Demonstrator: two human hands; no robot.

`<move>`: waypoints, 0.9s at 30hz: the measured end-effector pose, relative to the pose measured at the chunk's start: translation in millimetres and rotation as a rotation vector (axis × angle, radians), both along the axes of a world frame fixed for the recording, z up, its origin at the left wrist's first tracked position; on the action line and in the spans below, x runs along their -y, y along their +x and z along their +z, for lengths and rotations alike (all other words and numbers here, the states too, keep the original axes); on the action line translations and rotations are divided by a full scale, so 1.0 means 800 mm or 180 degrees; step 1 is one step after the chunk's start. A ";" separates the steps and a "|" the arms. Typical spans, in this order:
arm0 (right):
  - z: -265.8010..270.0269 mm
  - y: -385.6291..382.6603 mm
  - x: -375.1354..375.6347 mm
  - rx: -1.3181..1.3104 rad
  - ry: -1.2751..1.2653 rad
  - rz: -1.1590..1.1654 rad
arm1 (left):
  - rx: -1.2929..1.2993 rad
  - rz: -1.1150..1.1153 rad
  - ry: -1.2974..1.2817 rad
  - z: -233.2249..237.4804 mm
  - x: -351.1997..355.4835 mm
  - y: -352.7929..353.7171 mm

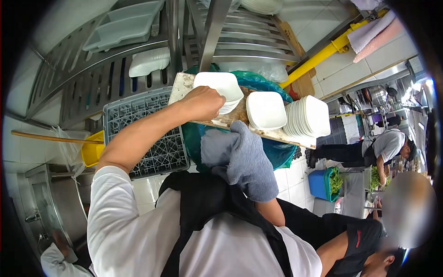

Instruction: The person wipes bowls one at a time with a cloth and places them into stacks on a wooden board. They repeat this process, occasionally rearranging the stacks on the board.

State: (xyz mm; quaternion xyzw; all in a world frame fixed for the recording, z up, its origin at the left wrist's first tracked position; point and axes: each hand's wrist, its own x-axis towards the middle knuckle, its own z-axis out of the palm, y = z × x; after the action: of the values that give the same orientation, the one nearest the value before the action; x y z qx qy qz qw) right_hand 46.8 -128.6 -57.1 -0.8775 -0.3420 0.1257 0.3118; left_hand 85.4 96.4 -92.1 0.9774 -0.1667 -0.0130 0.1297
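My left hand (206,103) reaches over a stack of white bowls (219,84), its fingers curled closed at the near rim of the top bowl. A grey towel (251,159) covers my right hand and wrist, so those fingers are hidden; only the bare forearm (271,212) shows below it. To the right of the left hand sit a second stack of white square dishes (266,111) and a longer, tilted stack of similar dishes (308,117). All three stacks rest on a worn, stained board (182,87).
Beneath the board is a green plastic bag (196,143). A grey dish rack (161,159) stands on the left, under a slatted metal shelf (69,99). A yellow pipe (318,57) crosses the back. At right, one co-worker (385,145) bends near a blue bin (318,184) of greens; another person (355,240) is close by.
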 end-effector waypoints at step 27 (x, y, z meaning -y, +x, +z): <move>0.039 0.029 -0.016 0.2497 0.0110 -0.1209 | 0.1282 0.0662 -0.3531 -0.004 0.115 -0.101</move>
State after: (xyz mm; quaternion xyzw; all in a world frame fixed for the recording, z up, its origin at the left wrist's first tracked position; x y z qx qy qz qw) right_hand 70.4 -115.9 -25.7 -0.9008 -0.2691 -0.2825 0.1904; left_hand 4.6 4.8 -95.6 0.7581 -0.0734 0.2741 0.5871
